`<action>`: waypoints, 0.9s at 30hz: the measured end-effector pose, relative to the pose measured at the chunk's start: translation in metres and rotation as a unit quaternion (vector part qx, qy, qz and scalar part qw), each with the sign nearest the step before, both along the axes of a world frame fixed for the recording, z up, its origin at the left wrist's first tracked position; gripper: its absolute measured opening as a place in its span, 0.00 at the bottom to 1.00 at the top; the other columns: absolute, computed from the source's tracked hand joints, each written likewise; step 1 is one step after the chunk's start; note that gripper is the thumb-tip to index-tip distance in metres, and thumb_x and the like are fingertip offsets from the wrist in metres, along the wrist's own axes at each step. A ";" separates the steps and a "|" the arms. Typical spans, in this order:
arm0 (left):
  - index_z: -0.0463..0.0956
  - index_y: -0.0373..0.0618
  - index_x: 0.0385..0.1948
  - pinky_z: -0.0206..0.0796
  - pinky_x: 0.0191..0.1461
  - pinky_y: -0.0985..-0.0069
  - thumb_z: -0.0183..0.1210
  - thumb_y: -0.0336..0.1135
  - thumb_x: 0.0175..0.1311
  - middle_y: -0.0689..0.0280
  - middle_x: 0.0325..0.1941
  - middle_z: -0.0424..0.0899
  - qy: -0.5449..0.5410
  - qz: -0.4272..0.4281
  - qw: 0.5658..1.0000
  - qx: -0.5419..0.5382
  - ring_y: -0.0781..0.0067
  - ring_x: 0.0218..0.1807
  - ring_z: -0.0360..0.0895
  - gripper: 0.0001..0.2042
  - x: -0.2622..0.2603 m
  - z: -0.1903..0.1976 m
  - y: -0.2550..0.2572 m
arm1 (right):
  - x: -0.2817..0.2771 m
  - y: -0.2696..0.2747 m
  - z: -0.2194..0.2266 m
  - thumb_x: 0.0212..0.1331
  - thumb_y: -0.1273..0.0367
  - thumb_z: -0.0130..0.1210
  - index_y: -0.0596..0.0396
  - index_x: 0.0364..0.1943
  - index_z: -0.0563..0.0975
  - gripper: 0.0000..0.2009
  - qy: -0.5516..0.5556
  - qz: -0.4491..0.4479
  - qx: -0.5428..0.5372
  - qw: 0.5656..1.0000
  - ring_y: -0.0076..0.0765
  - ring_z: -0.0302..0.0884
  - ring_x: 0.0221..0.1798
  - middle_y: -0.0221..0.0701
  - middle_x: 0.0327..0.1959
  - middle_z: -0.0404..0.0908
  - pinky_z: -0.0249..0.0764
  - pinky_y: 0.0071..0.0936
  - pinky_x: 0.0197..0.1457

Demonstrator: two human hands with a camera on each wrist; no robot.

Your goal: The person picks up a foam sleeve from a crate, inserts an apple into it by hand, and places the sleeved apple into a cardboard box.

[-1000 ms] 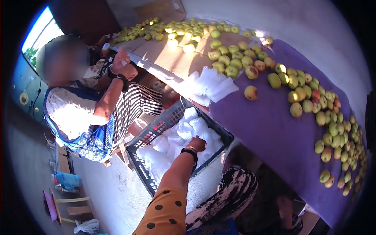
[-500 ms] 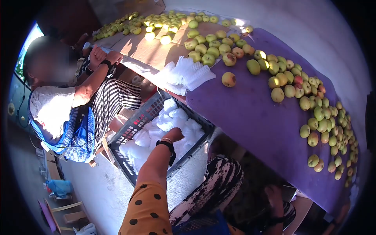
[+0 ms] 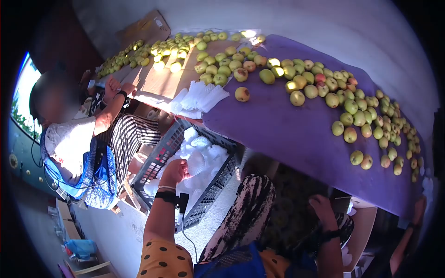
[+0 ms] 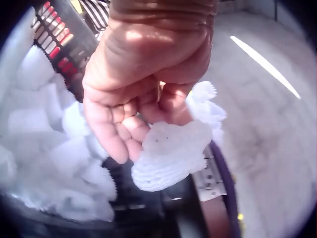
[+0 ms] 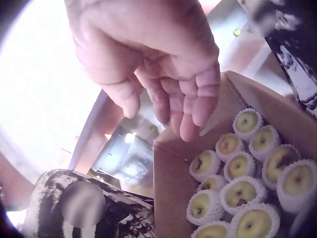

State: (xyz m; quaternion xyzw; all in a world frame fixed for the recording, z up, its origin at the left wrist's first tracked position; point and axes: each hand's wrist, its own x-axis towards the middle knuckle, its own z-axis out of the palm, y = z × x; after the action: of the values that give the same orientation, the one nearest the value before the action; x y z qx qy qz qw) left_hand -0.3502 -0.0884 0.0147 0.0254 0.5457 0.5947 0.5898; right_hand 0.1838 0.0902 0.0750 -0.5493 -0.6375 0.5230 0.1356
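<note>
In the left wrist view my left hand (image 4: 143,64) pinches a white foam net (image 4: 171,156) between thumb and fingers. The head view has this left hand (image 3: 175,171) over a black crate (image 3: 214,187) heaped with white foam nets (image 3: 191,143). My right hand (image 5: 153,59), fingers loosely bent and holding nothing, hangs beside a cardboard box (image 5: 173,173) in the right wrist view. Inside the box sit several apples in foam nets (image 5: 242,193). The head view shows the right hand (image 3: 322,211) near my lap, low on the right.
A purple-covered table (image 3: 278,120) bears many loose apples (image 3: 350,134) and a stack of foam nets (image 3: 199,97) at its near-left edge. Another person (image 3: 69,134) sits at the left. A blue object (image 3: 81,249) stands on the floor, and a flattened carton (image 3: 146,30) lies at the back.
My left hand has come up and back from the nets in the crate, now with one foam net in it. The head view has shifted, and the right hand shows more fully.
</note>
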 end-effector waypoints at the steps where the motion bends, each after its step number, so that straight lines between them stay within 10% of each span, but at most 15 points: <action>1: 0.71 0.36 0.39 0.66 0.47 0.63 0.45 0.37 0.56 0.60 0.37 0.78 -0.027 0.004 0.999 0.034 0.64 0.38 0.75 0.15 0.014 0.025 0.006 | 0.001 -0.002 0.001 0.50 0.69 0.51 0.63 0.33 0.75 0.11 0.006 -0.003 -0.007 1.000 0.23 0.73 0.27 0.31 0.24 0.76 0.69 0.21 0.30; 6: 0.69 0.34 0.43 0.65 0.48 0.66 0.41 0.38 0.59 0.58 0.41 0.77 -0.088 -0.027 0.981 0.169 0.62 0.43 0.74 0.18 0.144 0.158 0.043 | 0.003 -0.007 0.016 0.50 0.69 0.51 0.62 0.33 0.75 0.10 0.152 0.015 -0.039 0.987 0.22 0.73 0.29 0.29 0.26 0.76 0.70 0.19 0.33; 11: 0.71 0.32 0.40 0.65 0.48 0.66 0.41 0.38 0.61 0.57 0.42 0.77 -0.066 -0.225 0.944 0.233 0.62 0.45 0.74 0.17 0.253 0.154 0.056 | -0.018 -0.048 0.066 0.55 0.69 0.51 0.60 0.39 0.72 0.10 0.359 -0.030 -0.026 0.932 0.21 0.72 0.30 0.27 0.29 0.74 0.70 0.19 0.34; 18: 0.70 0.37 0.37 0.71 0.39 0.71 0.50 0.38 0.57 0.61 0.34 0.77 -0.010 -0.301 0.950 0.080 0.67 0.38 0.76 0.13 0.358 0.038 0.091 | -0.015 -0.071 0.012 0.51 0.71 0.56 0.58 0.38 0.71 0.11 0.363 -0.103 -0.050 0.925 0.18 0.69 0.32 0.25 0.30 0.73 0.69 0.17 0.33; 22: 0.68 0.42 0.39 0.72 0.39 0.71 0.51 0.41 0.57 0.63 0.36 0.76 -0.151 -0.266 0.945 0.119 0.71 0.38 0.76 0.14 0.367 0.030 0.080 | -0.009 -0.067 -0.015 0.50 0.71 0.55 0.58 0.38 0.70 0.12 0.301 -0.102 -0.010 0.948 0.18 0.69 0.30 0.26 0.30 0.73 0.67 0.17 0.29; 27: 0.68 0.43 0.39 0.72 0.37 0.71 0.52 0.40 0.56 0.63 0.37 0.76 -0.046 -0.286 0.954 0.073 0.72 0.37 0.76 0.14 0.370 -0.006 0.095 | -0.003 -0.060 -0.037 0.46 0.72 0.57 0.58 0.38 0.71 0.14 0.198 -0.086 0.009 0.976 0.20 0.71 0.34 0.28 0.32 0.74 0.70 0.20 0.36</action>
State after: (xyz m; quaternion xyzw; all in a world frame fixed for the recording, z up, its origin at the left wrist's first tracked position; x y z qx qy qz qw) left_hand 0.0193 0.0070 0.0083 0.1959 0.4427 0.4394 0.7567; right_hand 0.1806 0.0301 0.0377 -0.4864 -0.5534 0.6017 0.3086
